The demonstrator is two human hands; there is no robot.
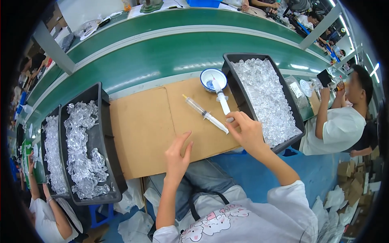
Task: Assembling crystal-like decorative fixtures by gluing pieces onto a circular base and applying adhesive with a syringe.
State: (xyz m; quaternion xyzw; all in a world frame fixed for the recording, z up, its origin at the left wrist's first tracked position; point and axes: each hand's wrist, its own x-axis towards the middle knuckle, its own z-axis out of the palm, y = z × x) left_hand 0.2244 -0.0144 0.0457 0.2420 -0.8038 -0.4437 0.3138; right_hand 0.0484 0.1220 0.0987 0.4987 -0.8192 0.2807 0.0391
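My right hand (248, 133) pinches the plunger end of a syringe (221, 98). That syringe slants with its tip inside a small white bowl with a blue rim (207, 74), which has blue at its bottom. Beside it a second syringe (195, 106), clear with a yellow tip and its white plunger drawn out, lies on the cardboard sheet (142, 121). The end of its plunger reaches close to my right thumb. Over the near edge of the cardboard my left hand (178, 154) hovers with fingers apart, holding nothing.
A dark tray (227, 60) heaped with small clear plastic pieces stands at the right. Two more dark trays (109, 133) with clear pieces stand at the left. Behind the cardboard runs a green conveyor belt (162, 52). Co-workers sit at both sides, one person (336, 125) at right.
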